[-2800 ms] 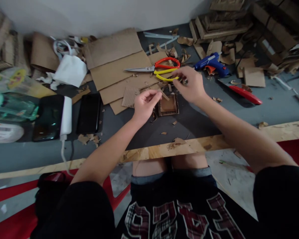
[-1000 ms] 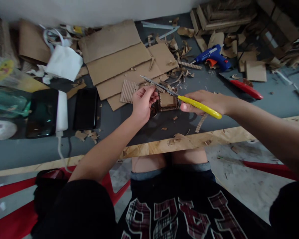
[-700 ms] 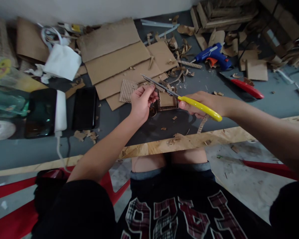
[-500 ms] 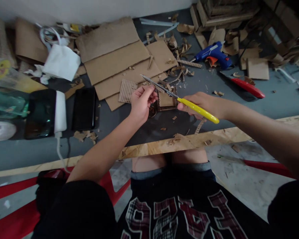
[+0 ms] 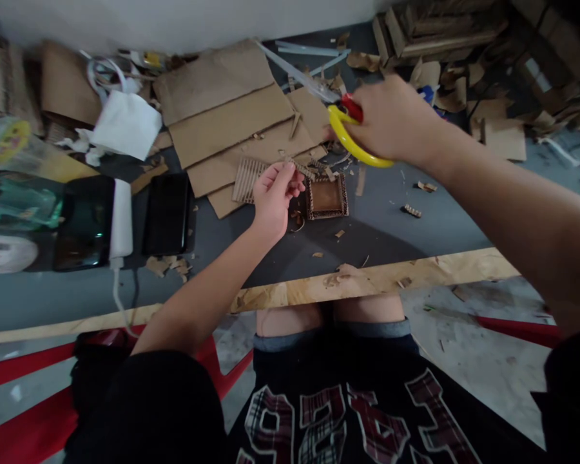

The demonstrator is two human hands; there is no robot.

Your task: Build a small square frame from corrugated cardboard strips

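Observation:
My right hand (image 5: 396, 119) is closed around the handles of a pair of scissors (image 5: 355, 142), raised over the back of the table. A yellow loop and a red part of the handles show, and the blurred blades point up and left. My left hand (image 5: 275, 193) stays low, thumb and fingers pinching a thin corrugated cardboard strip (image 5: 305, 171). Just right of it lies a small square cardboard tray (image 5: 327, 196) with corrugated walls. A ribbed cardboard piece (image 5: 245, 179) sits partly behind the left hand.
Flat cardboard sheets (image 5: 227, 119) overlap behind my hands. To the left are a black phone (image 5: 167, 212), a white power bank-like block (image 5: 121, 219) and a roll of white paper (image 5: 125, 122). A blue glue gun (image 5: 426, 95) is mostly hidden by my right arm. Scraps litter the table.
My right hand has lifted the scissors up and away from the left hand, toward the back. The small tray is now uncovered. My left hand has barely moved.

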